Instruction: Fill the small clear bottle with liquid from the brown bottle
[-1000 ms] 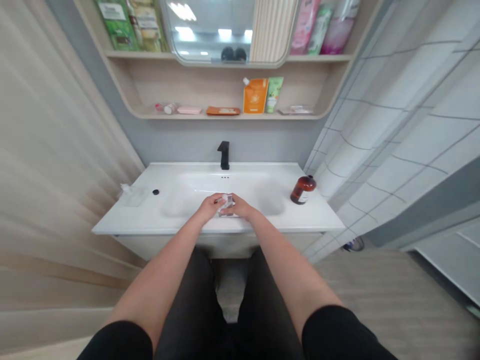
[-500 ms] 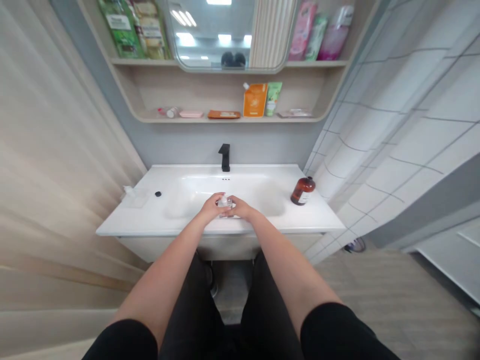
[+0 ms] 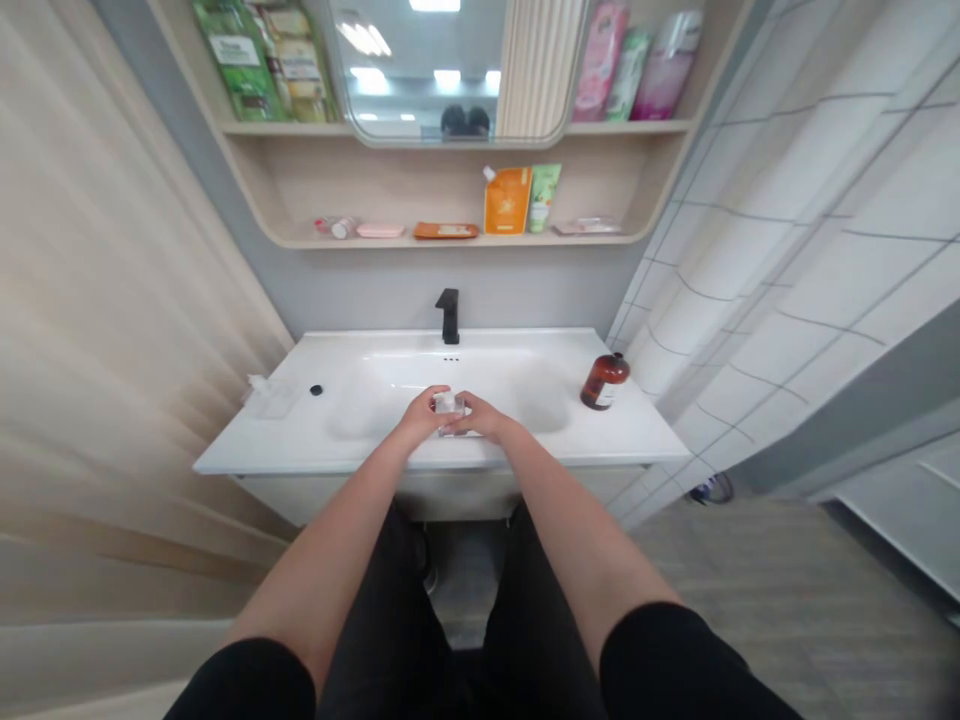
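Note:
My left hand (image 3: 420, 416) and my right hand (image 3: 480, 418) meet above the front of the white ceramic washbasin (image 3: 450, 452). Between their fingers is a small clear plastic item (image 3: 450, 405), partly hidden by them; its exact kind is too small to tell. Both hands grip it from opposite sides. A black faucet (image 3: 448, 315) rises from the back of the basin, well beyond my fingers. Nearer my right hand, an amber glass bottle with a white label (image 3: 604, 381) stands upright on the basin's right deck.
A clear packet (image 3: 268, 398) and a small black knob (image 3: 316, 390) lie on the left deck. Above the faucet, a wooden shelf (image 3: 450, 238) holds toiletries beneath a mirror (image 3: 450, 70). Tiled wall stands right; a beige curtain hangs left.
My hands have drawn slightly closer around the clear item, which now sits a little higher and farther back. The view has shifted slightly.

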The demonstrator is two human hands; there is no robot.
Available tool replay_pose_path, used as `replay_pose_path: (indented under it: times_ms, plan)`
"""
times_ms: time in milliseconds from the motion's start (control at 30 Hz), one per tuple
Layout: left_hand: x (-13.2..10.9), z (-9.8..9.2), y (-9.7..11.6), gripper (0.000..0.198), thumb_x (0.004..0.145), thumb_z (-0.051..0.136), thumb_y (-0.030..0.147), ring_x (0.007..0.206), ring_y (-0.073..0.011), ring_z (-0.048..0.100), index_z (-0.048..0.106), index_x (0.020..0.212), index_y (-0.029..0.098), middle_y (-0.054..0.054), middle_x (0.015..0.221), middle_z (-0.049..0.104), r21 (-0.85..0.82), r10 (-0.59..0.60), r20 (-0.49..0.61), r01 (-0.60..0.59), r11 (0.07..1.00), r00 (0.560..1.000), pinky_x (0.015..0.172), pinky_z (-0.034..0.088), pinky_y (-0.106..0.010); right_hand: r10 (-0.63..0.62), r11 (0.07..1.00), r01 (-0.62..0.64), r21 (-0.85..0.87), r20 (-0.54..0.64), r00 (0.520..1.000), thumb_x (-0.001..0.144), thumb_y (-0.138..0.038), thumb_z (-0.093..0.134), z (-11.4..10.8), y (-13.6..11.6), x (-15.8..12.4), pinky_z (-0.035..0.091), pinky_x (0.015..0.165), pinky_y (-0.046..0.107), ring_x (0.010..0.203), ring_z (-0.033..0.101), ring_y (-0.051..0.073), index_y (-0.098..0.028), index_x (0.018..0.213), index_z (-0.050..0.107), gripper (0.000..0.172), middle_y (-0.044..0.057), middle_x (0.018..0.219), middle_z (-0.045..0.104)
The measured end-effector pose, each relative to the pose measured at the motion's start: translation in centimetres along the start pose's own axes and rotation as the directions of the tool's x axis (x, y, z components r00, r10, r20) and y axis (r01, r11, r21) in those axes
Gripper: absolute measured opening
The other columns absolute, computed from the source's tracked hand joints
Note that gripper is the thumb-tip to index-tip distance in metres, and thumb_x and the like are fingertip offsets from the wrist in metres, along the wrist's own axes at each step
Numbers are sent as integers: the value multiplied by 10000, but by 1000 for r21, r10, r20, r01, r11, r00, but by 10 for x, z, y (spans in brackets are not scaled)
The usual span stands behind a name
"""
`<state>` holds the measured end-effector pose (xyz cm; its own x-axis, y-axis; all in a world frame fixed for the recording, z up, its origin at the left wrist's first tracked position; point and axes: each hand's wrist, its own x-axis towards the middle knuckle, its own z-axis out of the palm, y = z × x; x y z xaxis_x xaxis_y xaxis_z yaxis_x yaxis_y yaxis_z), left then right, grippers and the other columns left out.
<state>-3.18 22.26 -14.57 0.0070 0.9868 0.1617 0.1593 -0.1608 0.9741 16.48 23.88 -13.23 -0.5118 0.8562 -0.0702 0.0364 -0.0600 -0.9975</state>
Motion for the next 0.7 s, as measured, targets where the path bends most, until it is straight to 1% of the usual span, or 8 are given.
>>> replay_pose_path:
  times_ms: [67,167,267,333,433,533,633,700]
  plan:
    - [0,0,0,740,562,1013,386,1046,-248,704,729,1225,218,-95,1242,752,0,14,-3,-14,1000,1000,1005,554,-422,-14,1000,14,2,12,1000,509,-276,1030,0,-1,-1,624,772,293,895,703,179,-243,1079,644,689,-3,1043,719]
    - [0,1,2,728,532,1016,393,1022,-238,698,705,1169,225,-99,1310,730,-22,32,-25,-33,999,999,964,559,-406,-8,1000,8,-10,26,1000,529,-299,1030,-1,-2,-1,624,783,296,897,705,182,-236,1090,644,684,1,1035,725]
    - [-1,0,5,717,563,1007,402,971,-242,696,710,1190,220,-75,1184,757,-24,21,17,-21,999,1000,937,554,-405,2,1000,-1,-18,13,1000,532,-295,1030,-1,-2,-1,627,801,301,922,710,187,-233,1135,644,719,13,1078,733]
    - [-1,-1,6,628,596,993,412,943,-244,691,732,1131,213,-49,1065,764,-5,7,60,-7,1000,998,931,546,-401,-9,1000,9,-8,9,1000,531,-287,1027,-1,-1,-1,628,805,303,927,709,188,-233,1148,644,728,17,1086,733]
    - [0,-1,6,563,574,1001,413,885,-219,667,699,1009,222,-3,939,727,-3,13,29,-13,1000,999,894,534,-370,-11,1000,11,-4,18,1000,538,-287,1027,-1,-2,-2,625,785,301,893,707,184,-240,1128,647,703,5,1036,731]
    - [0,0,5,642,550,1009,394,884,-203,662,667,1070,237,17,937,704,-55,35,-3,-35,998,999,869,523,-340,4,1000,-4,-15,20,1000,546,-283,1027,-1,-2,-2,619,760,298,871,707,192,-245,1110,650,679,-4,981,728]
    - [0,0,7,661,570,1001,391,902,-210,672,699,1137,233,-4,986,731,-53,37,44,-34,998,998,875,522,-346,-5,1000,5,-15,7,1000,545,-283,1025,-1,-2,-2,613,752,298,872,704,194,-246,1089,652,660,-1,979,729]
    - [0,-1,8,609,587,995,408,898,-218,675,728,1103,226,-15,986,747,-37,31,69,-29,999,997,878,526,-357,-19,1000,19,1,9,1000,545,-290,1022,0,1,0,614,754,300,872,705,192,-245,1077,658,646,3,1002,733]
